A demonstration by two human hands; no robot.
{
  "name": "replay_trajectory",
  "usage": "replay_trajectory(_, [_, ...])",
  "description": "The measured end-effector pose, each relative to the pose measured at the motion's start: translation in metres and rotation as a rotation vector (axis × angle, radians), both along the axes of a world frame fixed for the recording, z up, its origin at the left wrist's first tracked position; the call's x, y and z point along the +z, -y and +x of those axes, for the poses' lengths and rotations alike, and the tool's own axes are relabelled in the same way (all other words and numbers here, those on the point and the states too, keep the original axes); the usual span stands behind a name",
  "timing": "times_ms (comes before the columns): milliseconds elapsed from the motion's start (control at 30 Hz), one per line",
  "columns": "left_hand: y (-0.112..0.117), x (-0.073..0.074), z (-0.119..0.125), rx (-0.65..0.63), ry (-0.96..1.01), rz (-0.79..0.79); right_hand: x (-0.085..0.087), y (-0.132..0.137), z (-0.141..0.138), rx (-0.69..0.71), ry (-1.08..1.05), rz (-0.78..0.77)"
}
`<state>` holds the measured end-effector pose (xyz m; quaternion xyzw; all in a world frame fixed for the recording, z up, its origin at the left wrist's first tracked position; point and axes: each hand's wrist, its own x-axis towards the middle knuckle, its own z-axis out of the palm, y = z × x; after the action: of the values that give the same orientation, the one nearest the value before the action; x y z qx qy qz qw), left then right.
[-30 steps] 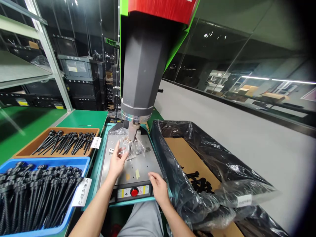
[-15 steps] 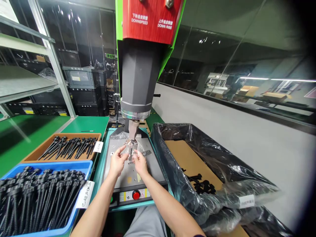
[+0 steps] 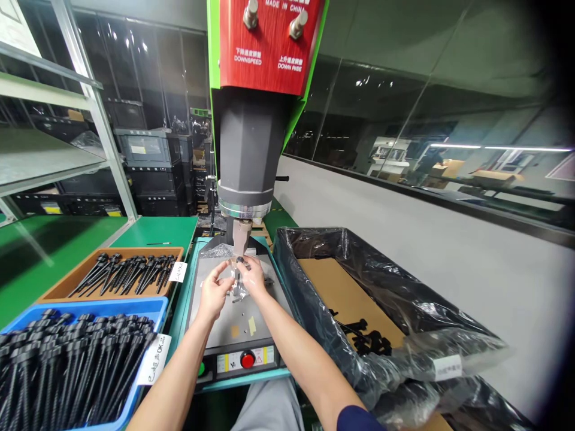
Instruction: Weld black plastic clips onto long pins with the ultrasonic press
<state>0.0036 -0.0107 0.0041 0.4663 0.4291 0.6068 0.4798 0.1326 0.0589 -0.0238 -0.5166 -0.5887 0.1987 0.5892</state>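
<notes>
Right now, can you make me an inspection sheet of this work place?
Surface: grey metal plate, red button at its front.
Work things: dark part under the press tip; black parts in the blue tray, brown tray and lined box.
Clutter: crumpled clear plastic at the plate's back; yellowish patches on the plate.
Hands: left hand open over the plate; right hand at the dark part, its grip hard to tell.
Cables: nothing seen clearly.
Surroundings: press above; shelf and stacked crates at left; windowed wall at right.

Small black part between the hands
</notes>
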Motion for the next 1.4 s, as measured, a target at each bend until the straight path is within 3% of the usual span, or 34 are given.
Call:
replay_trajectory(433, [-0.002,-0.006,-0.002,0.025,0.033,-0.016,0.003,0.002,-0.001,-0.005,0.057,0.100])
replay_trajectory(700, [-0.002,-0.002,0.001,0.012,0.022,-0.039,0.024,0.012,-0.004,-0.045,0.124,0.002])
replay_trajectory(800, [0.000,-0.004,0.002,0.012,0.030,-0.048,0.021,0.029,0.000,-0.017,0.044,0.002])
replay_trajectory(900, [0.002,-0.008,0.002,0.004,0.033,-0.058,0.006,0.053,0.007,-0.003,-0.128,-0.034])
replay_trajectory(1100, [0.003,-0.018,0.004,0.004,0.025,-0.056,-0.019,0.113,0.025,0.215,-0.545,-0.360])
replay_trajectory(1200, [0.009,-0.019,0.001,-0.016,0.002,-0.040,-0.018,0.139,0.036,0.305,-0.615,-0.511])
replay_trajectory(1300, [0.027,-0.023,-0.007,-0.008,-0.064,-0.084,-0.013,0.156,0.046,0.381,-0.586,-0.552])
replay_trajectory(1400, [0.058,-0.034,-0.018,0.139,-0.202,-0.129,-0.006,0.166,0.052,0.429,-0.548,-0.484])
